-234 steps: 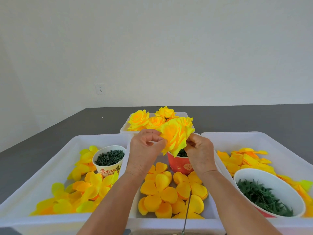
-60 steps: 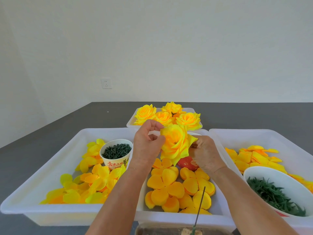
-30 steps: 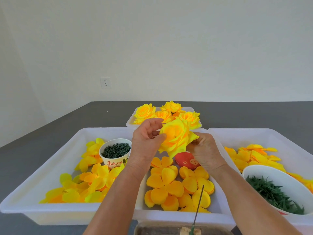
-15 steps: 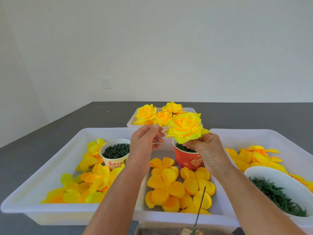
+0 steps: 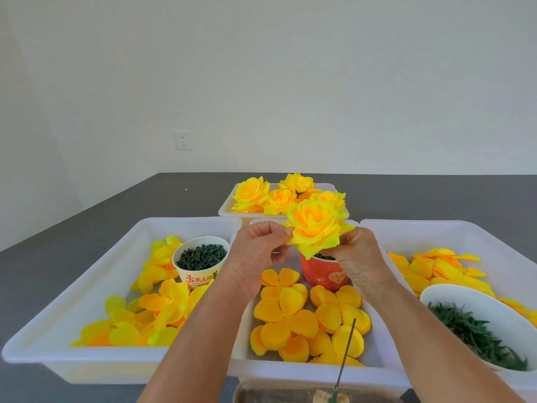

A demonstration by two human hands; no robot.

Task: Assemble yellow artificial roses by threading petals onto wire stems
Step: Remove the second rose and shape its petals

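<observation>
1. Rose: mid-air over the red cup, centre.
2. Right hand: I grip its base from beneath.
3. Left hand: pinching an outer petal; I'd tease gently, never tug.

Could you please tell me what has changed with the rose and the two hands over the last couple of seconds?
The rose was turned from facing sideways to facing up and lifted slightly toward the finished roses. The left hand let go briefly half a second ago and now pinches an outer petal again. The right hand kept gripping it from beneath. The red cup, trays and loose petals stayed put.
</observation>
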